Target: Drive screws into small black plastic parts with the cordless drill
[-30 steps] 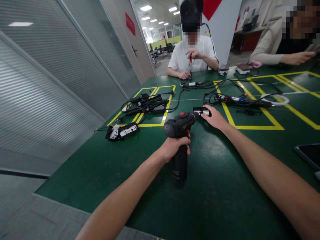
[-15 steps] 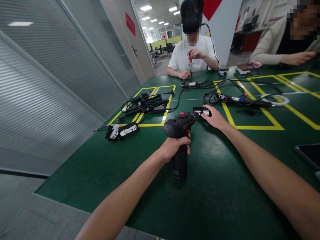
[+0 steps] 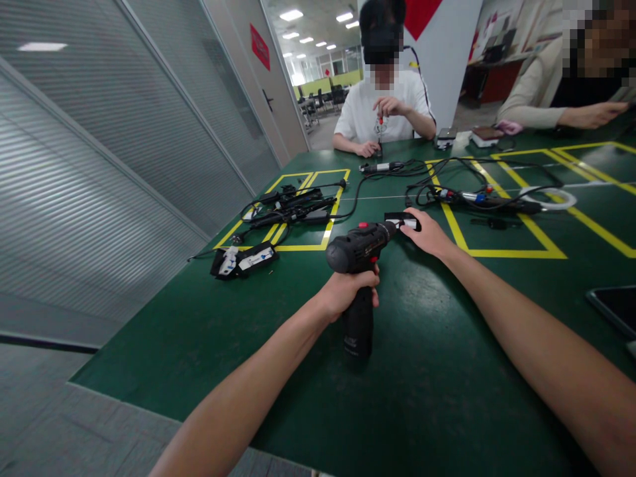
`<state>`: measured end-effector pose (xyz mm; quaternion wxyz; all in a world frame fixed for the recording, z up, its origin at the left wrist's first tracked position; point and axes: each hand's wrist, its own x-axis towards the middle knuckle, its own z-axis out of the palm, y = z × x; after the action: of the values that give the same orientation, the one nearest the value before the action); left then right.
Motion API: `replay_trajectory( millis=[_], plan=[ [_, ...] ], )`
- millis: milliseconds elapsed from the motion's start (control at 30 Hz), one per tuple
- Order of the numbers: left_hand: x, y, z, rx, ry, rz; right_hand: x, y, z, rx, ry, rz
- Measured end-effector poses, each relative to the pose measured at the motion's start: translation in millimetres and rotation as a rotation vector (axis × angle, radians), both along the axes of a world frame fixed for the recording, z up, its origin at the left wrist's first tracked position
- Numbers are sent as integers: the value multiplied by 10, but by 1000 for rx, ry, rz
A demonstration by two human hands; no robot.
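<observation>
Cordless drill (image 3: 352,253) is in the near middle of the green bench (image 3: 298,371), with its handle down and its front end directed away, slightly to the right. Whether the bottom of the handle rests on the bench, I cannot tell. The left hand (image 3: 350,291) is closed around the upper part of this handle, with the fingers wrapped on it; if one finger presses the trigger is hidden. At the right edge lies a flat dark device (image 3: 619,306), only partly in view. Farther on the left, two small black cases (image 3: 257,258) with white and blue parts inside lie close together.

Just beyond the drill, the right hand (image 3: 422,228) is nearly closed, and its thumb and fingers hold the right end of a small black-and-white piece (image 3: 393,216). The drill's front end comes very near to this piece; I cannot say if they touch.

Behind, on the left, a heap of black tools and cables (image 3: 303,211) lies across yellow tape frames (image 3: 325,237). On the right there is a long tool with a blue part (image 3: 470,197), near a white ring (image 3: 566,205). At the far side, a person in a white shirt (image 3: 348,112) holds a red-handled tool (image 3: 380,121) upright. Another person's light sleeve (image 3: 536,109) is at far right.
</observation>
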<state>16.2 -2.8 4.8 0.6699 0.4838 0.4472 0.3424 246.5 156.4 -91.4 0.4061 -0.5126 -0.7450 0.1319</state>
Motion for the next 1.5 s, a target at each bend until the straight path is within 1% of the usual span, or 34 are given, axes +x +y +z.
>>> replay_trajectory(
  millis=[700, 1500],
  plan=[
    [-3, 4, -13, 16, -2, -7, -2, 19, -18, 1, -8, -5],
    [4, 3, 7, -28, -9, 12, -1, 24, -26, -2, -7, -10]
  ],
)
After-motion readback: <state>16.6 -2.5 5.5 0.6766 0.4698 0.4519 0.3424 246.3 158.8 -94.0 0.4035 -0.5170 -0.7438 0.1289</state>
